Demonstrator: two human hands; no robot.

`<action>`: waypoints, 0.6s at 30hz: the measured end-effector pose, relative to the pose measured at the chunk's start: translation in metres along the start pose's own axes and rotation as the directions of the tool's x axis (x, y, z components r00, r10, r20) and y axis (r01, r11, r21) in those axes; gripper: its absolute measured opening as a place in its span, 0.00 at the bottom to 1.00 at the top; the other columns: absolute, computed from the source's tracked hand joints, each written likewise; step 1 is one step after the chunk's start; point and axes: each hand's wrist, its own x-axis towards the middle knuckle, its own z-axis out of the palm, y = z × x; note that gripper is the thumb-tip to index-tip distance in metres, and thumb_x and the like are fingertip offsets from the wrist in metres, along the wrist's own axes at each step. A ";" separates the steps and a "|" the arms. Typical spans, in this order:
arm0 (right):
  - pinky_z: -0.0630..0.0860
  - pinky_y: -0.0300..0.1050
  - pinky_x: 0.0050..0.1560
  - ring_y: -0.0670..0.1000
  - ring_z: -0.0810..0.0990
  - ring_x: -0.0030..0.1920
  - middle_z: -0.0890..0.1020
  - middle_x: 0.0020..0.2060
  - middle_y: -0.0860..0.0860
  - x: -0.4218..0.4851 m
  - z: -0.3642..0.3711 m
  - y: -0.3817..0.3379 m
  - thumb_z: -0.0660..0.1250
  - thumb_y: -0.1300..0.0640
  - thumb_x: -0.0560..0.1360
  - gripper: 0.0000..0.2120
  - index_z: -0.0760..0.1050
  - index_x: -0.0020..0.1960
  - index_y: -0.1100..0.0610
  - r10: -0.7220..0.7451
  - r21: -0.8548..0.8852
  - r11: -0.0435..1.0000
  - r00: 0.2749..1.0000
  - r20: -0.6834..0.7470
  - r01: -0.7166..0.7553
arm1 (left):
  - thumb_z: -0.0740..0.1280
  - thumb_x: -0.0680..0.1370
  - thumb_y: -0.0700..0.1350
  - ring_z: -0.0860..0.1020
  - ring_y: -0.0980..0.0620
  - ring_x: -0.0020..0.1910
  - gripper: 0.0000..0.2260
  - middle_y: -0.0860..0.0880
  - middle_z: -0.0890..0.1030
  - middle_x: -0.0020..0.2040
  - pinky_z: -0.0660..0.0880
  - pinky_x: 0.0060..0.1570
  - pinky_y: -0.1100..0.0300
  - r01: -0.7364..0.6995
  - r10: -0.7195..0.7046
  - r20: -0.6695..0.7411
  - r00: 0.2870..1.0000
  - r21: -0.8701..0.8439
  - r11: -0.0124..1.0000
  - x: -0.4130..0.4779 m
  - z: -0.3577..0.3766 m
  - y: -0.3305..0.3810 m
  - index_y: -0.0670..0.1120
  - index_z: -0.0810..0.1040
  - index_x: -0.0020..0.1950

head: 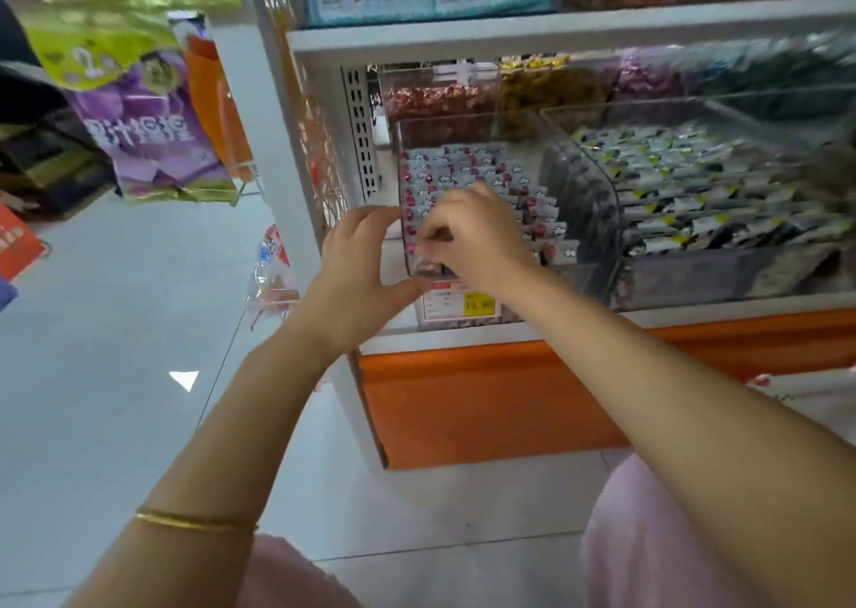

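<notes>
A clear plastic bin (463, 127) on a shop shelf holds rows of small white and pink wrapped sweets (468, 169). My left hand (356, 283) grips the bin's front left corner, fingers on its upper edge and thumb under its lower front. My right hand (477, 241) reaches into the front of the bin with fingers curled down among the packets; whether it pinches one is hidden. A price label (463, 304) sits below the bin's front.
A second clear bin (597, 218) of grey, black and green packets stands just to the right. Further bins of wrapped sweets sit behind. An orange shelf base (486, 399) runs below. Hanging snack bags (153, 134) are at left over a grey tiled floor (116, 329).
</notes>
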 end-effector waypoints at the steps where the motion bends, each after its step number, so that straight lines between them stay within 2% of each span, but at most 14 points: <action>1: 0.69 0.43 0.48 0.48 0.72 0.46 0.75 0.39 0.44 0.003 -0.007 -0.003 0.71 0.55 0.72 0.04 0.82 0.43 0.55 0.026 0.116 0.993 0.999 -0.035 -0.022 | 0.71 0.72 0.49 0.63 0.47 0.69 0.32 0.47 0.63 0.70 0.67 0.66 0.46 -0.002 0.002 -0.009 1.000 -0.026 1.000 -0.002 -0.001 0.000 0.46 0.62 0.73; 4: 0.69 0.30 0.41 0.43 0.74 0.40 0.77 0.37 0.45 0.001 -0.033 -0.006 0.71 0.59 0.72 0.02 0.81 0.41 0.58 0.147 0.404 0.914 0.963 -0.224 -0.046 | 0.70 0.73 0.51 0.65 0.51 0.67 0.30 0.48 0.64 0.69 0.70 0.62 0.56 -0.017 0.010 -0.075 0.997 -0.097 0.995 -0.006 -0.001 0.001 0.46 0.63 0.72; 6: 0.71 0.33 0.36 0.41 0.75 0.35 0.78 0.35 0.45 -0.010 -0.046 -0.005 0.69 0.59 0.73 0.02 0.80 0.41 0.56 0.249 0.576 0.816 0.928 -0.276 -0.047 | 0.69 0.73 0.53 0.67 0.53 0.64 0.29 0.49 0.65 0.67 0.70 0.57 0.61 -0.027 0.012 -0.105 0.994 -0.139 0.990 -0.007 -0.001 0.005 0.47 0.65 0.71; 9: 0.74 0.38 0.27 0.45 0.78 0.31 0.81 0.33 0.48 -0.026 -0.052 0.002 0.68 0.60 0.75 0.04 0.79 0.41 0.56 0.380 0.817 0.572 0.908 -0.180 -0.078 | 0.64 0.71 0.59 0.68 0.56 0.58 0.28 0.51 0.67 0.60 0.70 0.55 0.61 -0.031 0.014 -0.106 0.994 -0.159 0.987 -0.003 0.002 0.013 0.47 0.70 0.68; 13: 0.75 0.37 0.27 0.46 0.79 0.28 0.82 0.30 0.49 -0.042 -0.045 0.014 0.66 0.62 0.75 0.06 0.78 0.39 0.59 0.476 0.954 0.254 0.879 0.020 -0.159 | 0.64 0.71 0.58 0.70 0.59 0.47 0.13 0.53 0.73 0.50 0.70 0.46 0.66 -0.036 0.031 -0.029 0.999 -0.202 0.979 -0.005 0.007 0.022 0.55 0.76 0.52; 15: 0.76 0.36 0.27 0.46 0.79 0.28 0.82 0.29 0.50 -0.048 -0.041 0.019 0.66 0.62 0.75 0.08 0.77 0.38 0.59 0.503 0.971 0.139 0.858 0.098 -0.192 | 0.62 0.69 0.59 0.74 0.61 0.42 0.11 0.57 0.77 0.41 0.72 0.37 0.70 -0.008 0.027 0.049 0.998 -0.364 0.931 -0.009 0.006 0.026 0.56 0.76 0.46; 18: 0.77 0.37 0.28 0.47 0.80 0.28 0.82 0.29 0.51 -0.054 -0.037 0.024 0.67 0.60 0.74 0.07 0.77 0.38 0.60 0.480 0.967 0.039 0.854 0.202 -0.250 | 0.62 0.71 0.58 0.75 0.62 0.32 0.14 0.56 0.79 0.35 0.70 0.29 0.70 0.111 -0.024 0.167 0.986 -0.530 0.841 -0.012 0.003 0.021 0.52 0.78 0.49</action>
